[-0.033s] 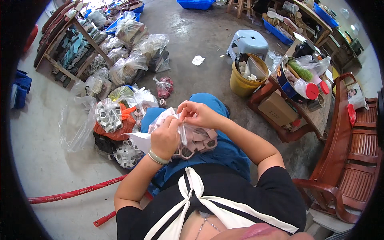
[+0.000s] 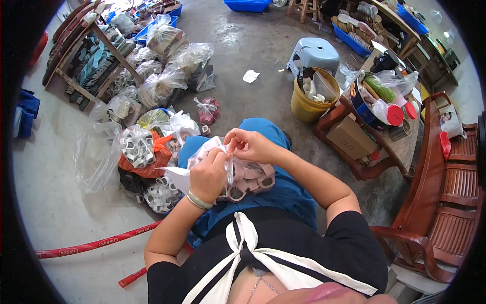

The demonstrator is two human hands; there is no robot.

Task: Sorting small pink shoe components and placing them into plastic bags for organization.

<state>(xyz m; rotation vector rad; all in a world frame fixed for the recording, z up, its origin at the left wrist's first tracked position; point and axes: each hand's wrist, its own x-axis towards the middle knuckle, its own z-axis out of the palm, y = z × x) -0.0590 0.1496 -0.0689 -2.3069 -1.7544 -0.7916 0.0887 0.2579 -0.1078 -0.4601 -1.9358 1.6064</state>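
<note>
A clear plastic bag [image 2: 250, 178] full of pale pink strap-like pieces rests on my lap, over blue trousers. My left hand [image 2: 208, 175] is closed on the gathered neck of the bag, with a white sheet of paper [image 2: 176, 177] sticking out beside it. Right against it, my right hand [image 2: 251, 146] pinches the bag's twisted plastic with thumb and forefinger. The fingertips of both hands meet over the plastic, and the exact grip between them is partly hidden.
Several filled plastic bags [image 2: 163, 87] crowd the floor at left, with an orange bag [image 2: 147, 164] near my knee. On the right stand a yellow bucket [image 2: 306, 105], a blue stool [image 2: 318, 54], a cluttered table [image 2: 405, 147] and a wooden bench [image 2: 422, 202]. A red tube [image 2: 96, 243] lies at lower left.
The white paper by my left hand has shifted slightly. My right fingers have moved a little at the bag's neck; both hands keep their hold.
</note>
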